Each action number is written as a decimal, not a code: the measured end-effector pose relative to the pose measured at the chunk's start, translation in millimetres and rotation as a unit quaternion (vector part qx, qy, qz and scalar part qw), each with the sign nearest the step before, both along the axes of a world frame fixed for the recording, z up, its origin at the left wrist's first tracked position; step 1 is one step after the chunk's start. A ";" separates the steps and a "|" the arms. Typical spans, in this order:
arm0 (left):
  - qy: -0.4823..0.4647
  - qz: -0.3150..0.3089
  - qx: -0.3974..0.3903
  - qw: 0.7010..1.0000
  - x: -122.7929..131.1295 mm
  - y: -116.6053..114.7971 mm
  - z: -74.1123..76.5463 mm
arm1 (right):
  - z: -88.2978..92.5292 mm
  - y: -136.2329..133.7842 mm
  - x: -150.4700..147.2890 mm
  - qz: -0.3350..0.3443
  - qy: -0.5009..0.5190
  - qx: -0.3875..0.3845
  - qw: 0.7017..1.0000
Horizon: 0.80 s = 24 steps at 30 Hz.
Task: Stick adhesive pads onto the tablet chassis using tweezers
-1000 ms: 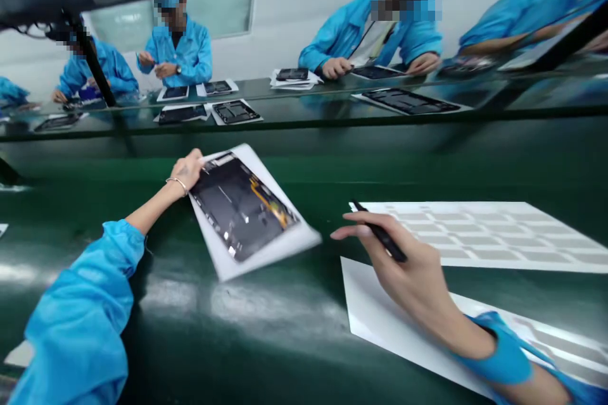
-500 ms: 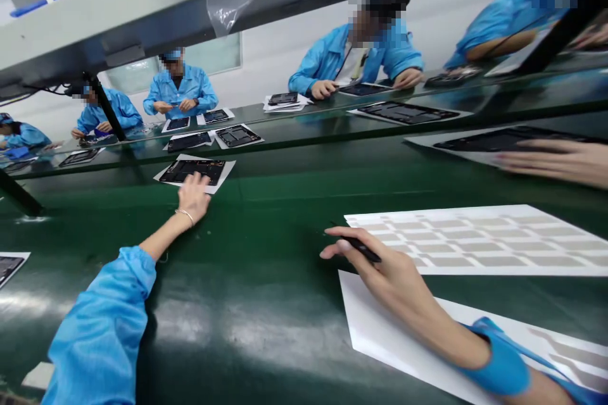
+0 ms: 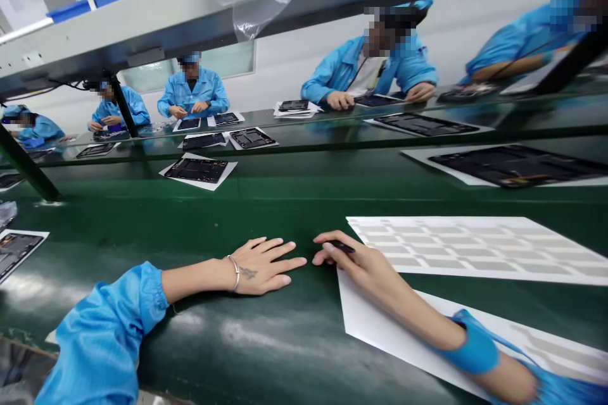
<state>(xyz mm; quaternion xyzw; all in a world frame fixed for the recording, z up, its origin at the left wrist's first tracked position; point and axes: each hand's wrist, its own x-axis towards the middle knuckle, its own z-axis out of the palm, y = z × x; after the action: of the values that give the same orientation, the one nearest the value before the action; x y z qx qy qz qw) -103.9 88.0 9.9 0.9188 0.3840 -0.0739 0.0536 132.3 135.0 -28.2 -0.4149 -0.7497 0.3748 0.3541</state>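
Note:
My left hand (image 3: 263,264) lies flat on the green belt (image 3: 266,342) with its fingers stretched out, holding nothing. Just to its right, my right hand (image 3: 354,259) is closed on thin black tweezers (image 3: 341,245), resting at the corner of a white sheet (image 3: 380,329). A sheet of grey rectangular stickers (image 3: 475,247) lies beyond that hand. An opened tablet on white paper (image 3: 198,171) sits far up the belt at the left, out of touch with either hand.
Another opened tablet on paper (image 3: 513,166) lies at the right on the belt, and one (image 3: 16,250) at the left edge. Several people in blue coats work at the far bench (image 3: 304,123), with more tablets before them. A shelf (image 3: 142,25) hangs overhead.
My left hand pushed the tablet on its paper away up the belt, let go, and drew back to lie flat near my right hand. The right hand has barely moved.

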 end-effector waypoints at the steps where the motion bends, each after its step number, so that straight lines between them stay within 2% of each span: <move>1: 0.000 0.001 0.000 1.000 -0.1 0.3 -0.5 | -1.2 0.9 -0.1 0.004 -0.002 -0.002 1.000; 12: 0.000 0.004 0.005 1.000 2.0 -2.4 0.2 | 0.7 0.8 0.1 0.014 0.000 -0.025 1.000; 17: 0.002 0.006 0.016 1.000 3.1 -2.5 -0.2 | -3.3 -2.7 1.9 0.008 -0.019 0.030 0.999; 19: -0.006 0.007 0.027 1.000 3.9 -2.4 -1.5 | 4.5 -10.3 1.9 -0.010 -0.036 0.091 0.995; 21: -0.019 0.010 0.042 0.999 4.2 -1.3 -3.7 | 20.0 -13.6 0.2 -0.021 -0.069 0.168 0.983; 24: -0.034 0.005 0.069 0.997 2.2 3.8 -10.0 | 50.2 10.6 1.8 -0.041 -0.193 0.253 0.947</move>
<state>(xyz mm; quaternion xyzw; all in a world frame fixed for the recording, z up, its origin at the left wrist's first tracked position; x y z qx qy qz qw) -101.7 91.7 -0.1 0.9202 0.3912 -0.0152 0.0035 134.1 145.6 22.0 -0.4065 -0.8563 0.0708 0.3108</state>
